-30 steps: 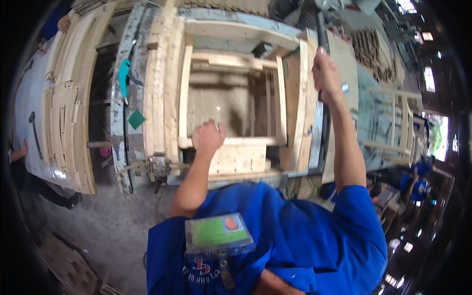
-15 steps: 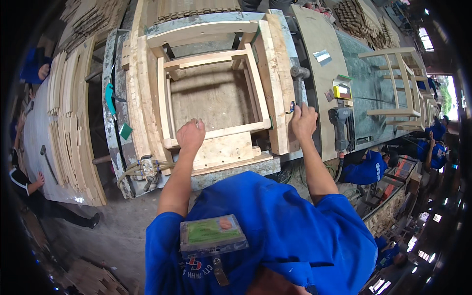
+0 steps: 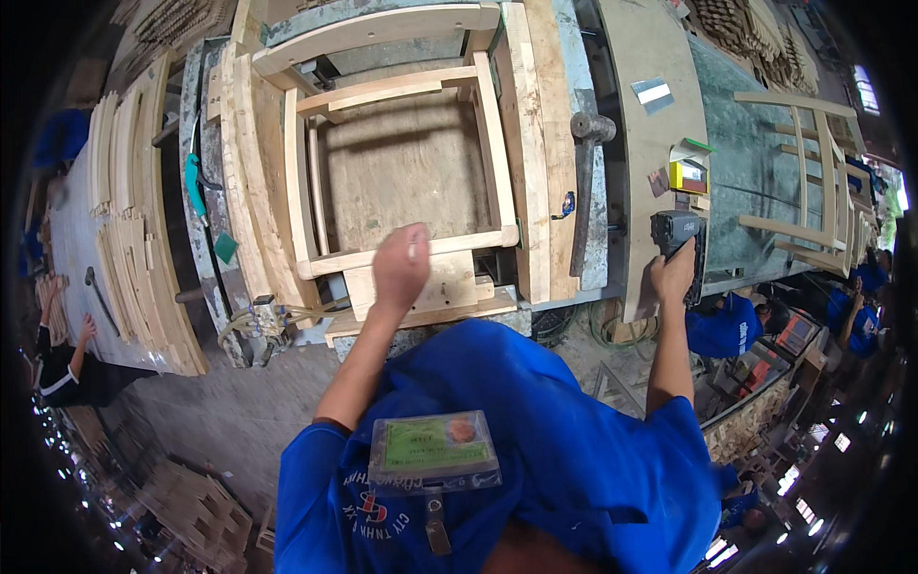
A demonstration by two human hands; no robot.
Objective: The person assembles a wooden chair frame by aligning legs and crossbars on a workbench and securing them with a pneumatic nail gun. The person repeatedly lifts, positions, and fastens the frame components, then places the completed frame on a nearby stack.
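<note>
A rectangular wooden frame (image 3: 421,246) of pale bars lies in a wooden jig (image 3: 532,163) on the bench. Over its front rail is my left hand (image 3: 400,271), slightly blurred, with the fingers curled in. A light spot shows between them; whether it is a held piece I cannot make out. Off to the right, my right hand (image 3: 673,275) is wrapped round the grip of a black nail gun (image 3: 681,231), which rests on the side board. A hammer (image 3: 585,187) lies on the bench between the jig and the nail gun.
On the left lie a teal air blow gun (image 3: 196,187) and stacked wooden strips (image 3: 139,287). Behind the nail gun stands a small yellow box (image 3: 687,176). A chair-like wooden frame (image 3: 808,177) is on the green table (image 3: 732,124). Co-workers are at both sides.
My right hand has gone from the jig's right edge to the nail gun and closed on its grip. My left hand has risen off the front rail and shifted right.
</note>
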